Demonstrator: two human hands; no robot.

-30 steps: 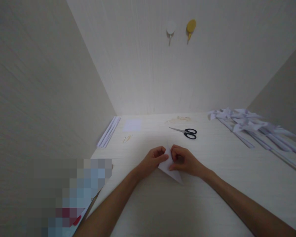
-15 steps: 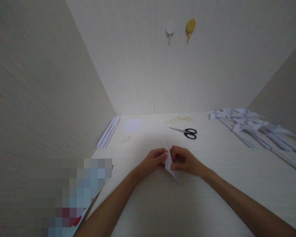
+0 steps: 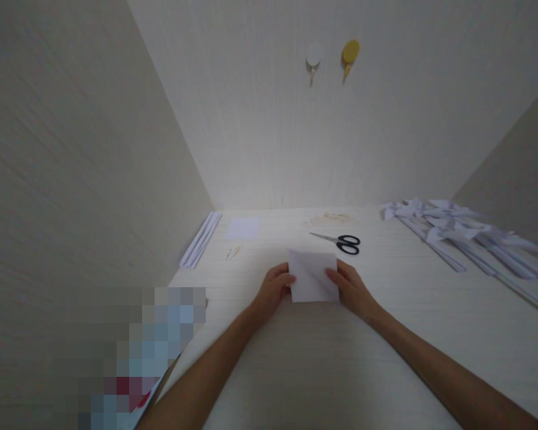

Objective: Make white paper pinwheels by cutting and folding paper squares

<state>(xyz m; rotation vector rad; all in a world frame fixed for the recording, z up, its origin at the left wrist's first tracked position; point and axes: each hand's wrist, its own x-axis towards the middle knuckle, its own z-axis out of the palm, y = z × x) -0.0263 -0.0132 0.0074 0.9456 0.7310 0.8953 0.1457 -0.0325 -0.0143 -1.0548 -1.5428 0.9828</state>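
Observation:
A square sheet of white paper [image 3: 312, 280], marked by a diagonal crease, is held open just over the table. My left hand [image 3: 275, 286] pinches its left edge, thumb on top and fingers behind. At the right edge my right hand [image 3: 349, 286] grips it the same way. Beyond the sheet lie black-handled scissors [image 3: 347, 243], blades pointing left. Several paper pinwheels on paper sticks [image 3: 457, 230] are heaped at the right.
Rolled paper sticks [image 3: 201, 240] lie by the left wall, near another paper square [image 3: 242, 228] and small thin pieces [image 3: 234, 252]. Pale scraps [image 3: 332, 218] lie at the back. A white hook [image 3: 314, 55] and a yellow hook [image 3: 350, 52] are on the wall. The lower left is pixelated.
The paper was folded and on edge between my hands; now it is opened out into a square facing me. My hands have moved apart to its two sides.

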